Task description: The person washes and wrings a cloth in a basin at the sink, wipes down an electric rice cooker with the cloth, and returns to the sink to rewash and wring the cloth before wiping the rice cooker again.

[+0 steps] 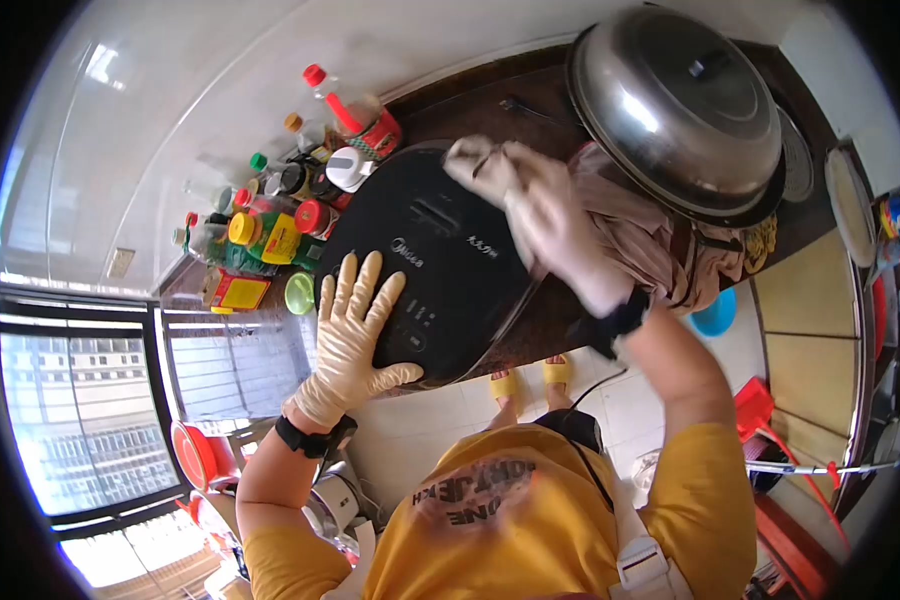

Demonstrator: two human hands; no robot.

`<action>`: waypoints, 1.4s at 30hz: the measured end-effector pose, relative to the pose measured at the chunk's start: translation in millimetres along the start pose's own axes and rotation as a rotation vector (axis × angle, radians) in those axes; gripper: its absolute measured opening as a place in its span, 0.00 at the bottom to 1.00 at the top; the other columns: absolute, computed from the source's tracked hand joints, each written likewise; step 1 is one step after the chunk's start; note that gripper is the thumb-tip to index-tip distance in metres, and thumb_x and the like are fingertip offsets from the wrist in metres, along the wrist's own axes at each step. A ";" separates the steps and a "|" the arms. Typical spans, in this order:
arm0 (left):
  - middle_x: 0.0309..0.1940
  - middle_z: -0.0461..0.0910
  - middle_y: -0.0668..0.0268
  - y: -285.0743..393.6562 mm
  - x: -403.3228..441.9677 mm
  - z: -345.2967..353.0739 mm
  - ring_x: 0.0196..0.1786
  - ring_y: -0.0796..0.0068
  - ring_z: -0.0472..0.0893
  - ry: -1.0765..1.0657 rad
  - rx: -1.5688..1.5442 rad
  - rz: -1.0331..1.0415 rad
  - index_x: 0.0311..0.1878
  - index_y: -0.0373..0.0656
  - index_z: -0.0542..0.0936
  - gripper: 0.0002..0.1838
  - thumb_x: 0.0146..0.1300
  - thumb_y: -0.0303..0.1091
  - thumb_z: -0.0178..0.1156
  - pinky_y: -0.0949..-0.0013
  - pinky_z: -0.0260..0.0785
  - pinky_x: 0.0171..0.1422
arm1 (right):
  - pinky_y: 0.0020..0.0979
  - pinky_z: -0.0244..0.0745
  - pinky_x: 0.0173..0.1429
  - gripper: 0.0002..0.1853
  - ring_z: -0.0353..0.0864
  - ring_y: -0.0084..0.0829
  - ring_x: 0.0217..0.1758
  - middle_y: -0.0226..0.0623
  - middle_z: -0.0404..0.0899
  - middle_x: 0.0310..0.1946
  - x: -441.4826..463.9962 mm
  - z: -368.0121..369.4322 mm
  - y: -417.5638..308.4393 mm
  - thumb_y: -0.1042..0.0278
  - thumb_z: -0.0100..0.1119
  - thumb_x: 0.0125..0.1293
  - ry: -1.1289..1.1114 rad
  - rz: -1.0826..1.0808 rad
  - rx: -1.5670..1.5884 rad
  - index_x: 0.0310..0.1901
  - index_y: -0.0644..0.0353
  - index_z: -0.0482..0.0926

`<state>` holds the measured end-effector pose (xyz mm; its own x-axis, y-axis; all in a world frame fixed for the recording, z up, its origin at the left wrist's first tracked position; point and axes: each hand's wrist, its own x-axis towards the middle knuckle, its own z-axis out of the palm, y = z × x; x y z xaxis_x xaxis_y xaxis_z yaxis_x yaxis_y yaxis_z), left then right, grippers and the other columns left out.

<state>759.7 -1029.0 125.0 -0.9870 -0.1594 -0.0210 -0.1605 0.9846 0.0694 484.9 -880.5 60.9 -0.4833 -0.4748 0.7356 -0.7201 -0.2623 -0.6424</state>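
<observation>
Left hand point(348, 325) spread on black appliance point(450, 290), right hand point(545, 205) blurred beside rim

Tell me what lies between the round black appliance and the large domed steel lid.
In the head view, a crumpled pinkish cloth lies between the appliance and lid; the gloved right hand also crosses there.
</observation>
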 end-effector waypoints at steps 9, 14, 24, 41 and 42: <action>0.81 0.47 0.42 26.7 8.0 17.3 0.82 0.33 0.45 0.051 -0.004 -0.134 0.80 0.40 0.55 0.65 0.52 0.83 0.54 0.32 0.34 0.80 | 0.36 0.84 0.51 0.18 0.85 0.42 0.51 0.42 0.78 0.58 -113.0 42.5 -53.2 0.68 0.68 0.53 0.125 -0.116 0.116 0.48 0.56 0.86; 0.81 0.47 0.41 32.0 10.6 19.9 0.82 0.33 0.45 0.057 0.014 -0.140 0.80 0.39 0.55 0.62 0.56 0.81 0.54 0.32 0.35 0.80 | 0.43 0.66 0.66 0.21 0.73 0.51 0.60 0.54 0.73 0.56 -127.7 45.4 24.3 0.60 0.48 0.77 0.537 0.636 0.307 0.61 0.67 0.73; 0.81 0.49 0.45 40.2 8.2 19.1 0.83 0.41 0.46 0.100 0.032 -0.123 0.81 0.38 0.53 0.57 0.65 0.77 0.47 0.44 0.35 0.84 | 0.28 0.73 0.53 0.15 0.79 0.26 0.47 0.33 0.81 0.43 -85.6 27.0 128.7 0.60 0.54 0.75 0.043 1.083 1.096 0.49 0.63 0.81; 0.83 0.40 0.44 0.4 -34.4 23.2 0.85 0.43 0.36 0.084 -0.188 -0.429 0.83 0.37 0.46 0.57 0.66 0.71 0.52 0.45 0.28 0.84 | 0.44 0.67 0.70 0.18 0.75 0.47 0.64 0.45 0.78 0.61 -13.1 12.4 71.6 0.66 0.59 0.71 -0.291 0.012 0.446 0.60 0.57 0.81; 0.83 0.40 0.44 3.4 -33.5 20.7 0.85 0.43 0.36 0.081 -0.180 -0.430 0.83 0.37 0.46 0.57 0.66 0.71 0.52 0.45 0.28 0.84 | 0.44 0.69 0.67 0.15 0.77 0.48 0.60 0.47 0.79 0.58 -5.2 17.8 80.9 0.66 0.59 0.72 -0.342 0.015 0.367 0.57 0.60 0.82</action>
<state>792.5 -1018.8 105.3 -0.8272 -0.5619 -0.0080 -0.5466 0.8012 0.2434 437.9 -914.3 1.3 -0.2567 -0.7129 0.6526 -0.4622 -0.5024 -0.7307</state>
